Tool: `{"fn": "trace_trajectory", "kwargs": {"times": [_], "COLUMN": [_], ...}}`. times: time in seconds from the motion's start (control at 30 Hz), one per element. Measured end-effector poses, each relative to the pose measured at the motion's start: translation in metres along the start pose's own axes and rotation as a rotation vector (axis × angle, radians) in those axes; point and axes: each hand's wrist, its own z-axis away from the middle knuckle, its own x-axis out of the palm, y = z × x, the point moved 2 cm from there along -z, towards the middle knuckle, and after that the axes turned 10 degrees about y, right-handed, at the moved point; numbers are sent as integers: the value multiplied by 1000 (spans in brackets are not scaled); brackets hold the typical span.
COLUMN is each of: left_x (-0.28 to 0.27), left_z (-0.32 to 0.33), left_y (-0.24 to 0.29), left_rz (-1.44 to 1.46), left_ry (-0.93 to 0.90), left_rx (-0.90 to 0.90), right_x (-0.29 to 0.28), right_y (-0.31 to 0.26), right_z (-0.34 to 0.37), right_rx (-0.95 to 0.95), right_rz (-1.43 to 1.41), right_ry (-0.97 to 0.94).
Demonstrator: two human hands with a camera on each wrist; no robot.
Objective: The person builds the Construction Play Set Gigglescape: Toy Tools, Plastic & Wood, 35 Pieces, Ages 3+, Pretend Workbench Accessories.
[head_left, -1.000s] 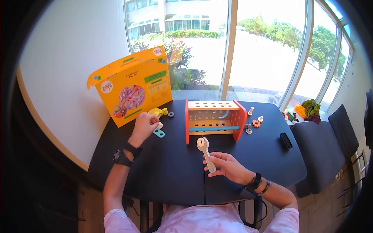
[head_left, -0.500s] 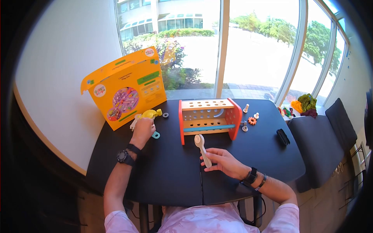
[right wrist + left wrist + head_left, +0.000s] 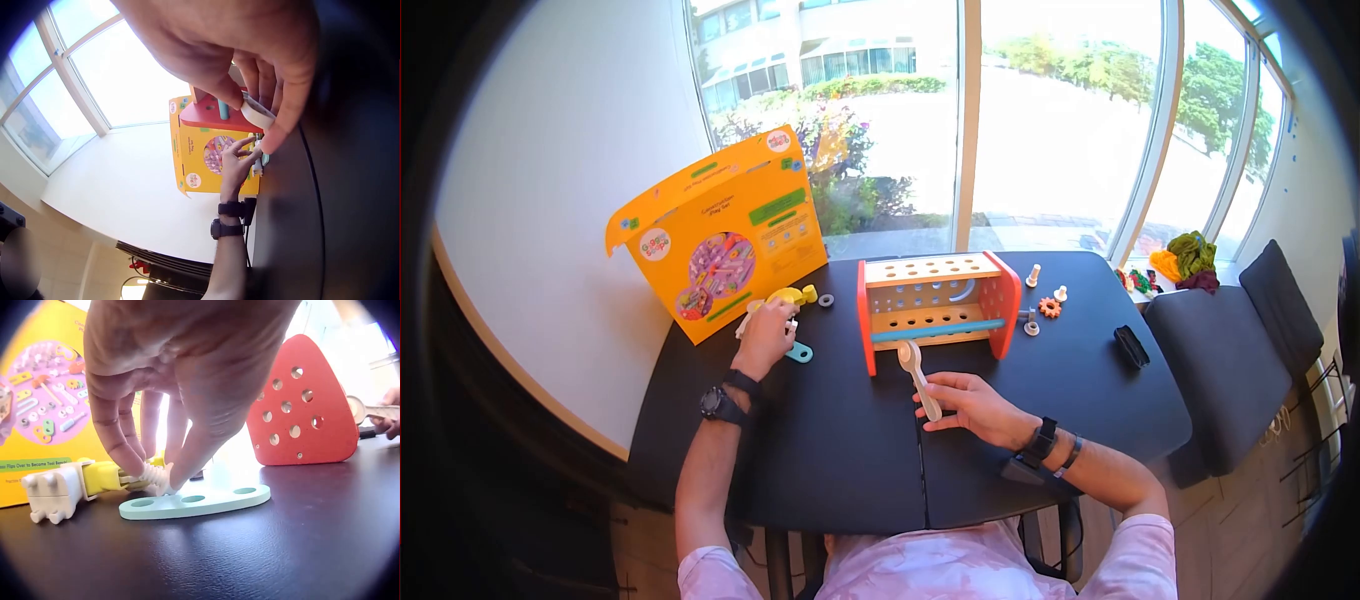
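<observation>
In the left wrist view my left hand [image 3: 187, 375] pinches a white threaded screw [image 3: 159, 475] between fingertips and thumb, right at the top of a teal strip with holes [image 3: 222, 501]. The strip lies flat on the table. Beside it are a yellow toy piece [image 3: 103, 477] and a white knobbed piece [image 3: 55, 492]. My right hand [image 3: 982, 410] holds a cream toy wrench [image 3: 918, 381] by its handle, its round head pointing up and away. That wrench is in front of the red-sided toy workbench [image 3: 937, 270], overlapping its lower edge in the head view.
Behind my left hand stands a yellow box [image 3: 730, 225]. A grey ring [image 3: 826, 300] lies near it. Right of the workbench are pegs [image 3: 1033, 275], an orange gear [image 3: 1050, 308] and a black case [image 3: 1131, 347]. Windows line the far side.
My left hand has come down over the white piece at the teal strip, hiding it in the head view. The right hand keeps the wrench nearly in place. The head view has shifted slightly.
</observation>
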Motion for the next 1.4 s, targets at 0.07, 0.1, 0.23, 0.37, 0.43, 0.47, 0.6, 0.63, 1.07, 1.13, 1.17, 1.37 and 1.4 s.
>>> {"fn": "trace_trajectory", "kwargs": {"times": [0.07, 0.1, 0.23, 0.37, 0.43, 0.47, 0.6, 0.63, 1.07, 1.13, 1.17, 1.37, 1.4], "left_x": [0, 0, 1, 12, 10, 10, 2, 1, -31, -31, -27, 7, 13], "left_z": [-1, -2, -1, 2, 4, 4, -1, -1, -18, -22, -22, -17, -14], "left_y": [-2, -2, -4, -10, -7, -8, -3, -1, 43, 50, 51, 53, 53], "left_rz": [-13, -39, -76, -71, -81, -120, -201, -204, 458, 691, 811, 1240, 1251], "left_ry": [-71, -96, -132, -181, -158, -172, -200, -200, -56, -148, -155, -227, -239], "left_rx": [13, 8, 50, 43, 90, 106, 138, 137, -70, -244, -260, -555, -591], "right_x": [0, 0, 4, 2, 2, 2, 1, 1, 11, 15, 17, 24, 24], "right_y": [0, -1, -3, -1, 0, 0, 0, 0, -1, -3, -4, -11, -12], "right_z": [0, 0, 1, -1, -2, -1, -1, -2, -14, -18, -20, -43, -47], "right_rx": [3, 5, 10, 10, 12, 10, 6, 7, -2, -15, -25, -84, -88], "right_rz": [3, 6, 11, 15, 15, 14, 14, 15, 15, 16, 11, -12, -14], "right_ry": [-4, -4, 0, -13, -12, -13, -12, -12, 3, 7, 8, 22, 32]}}
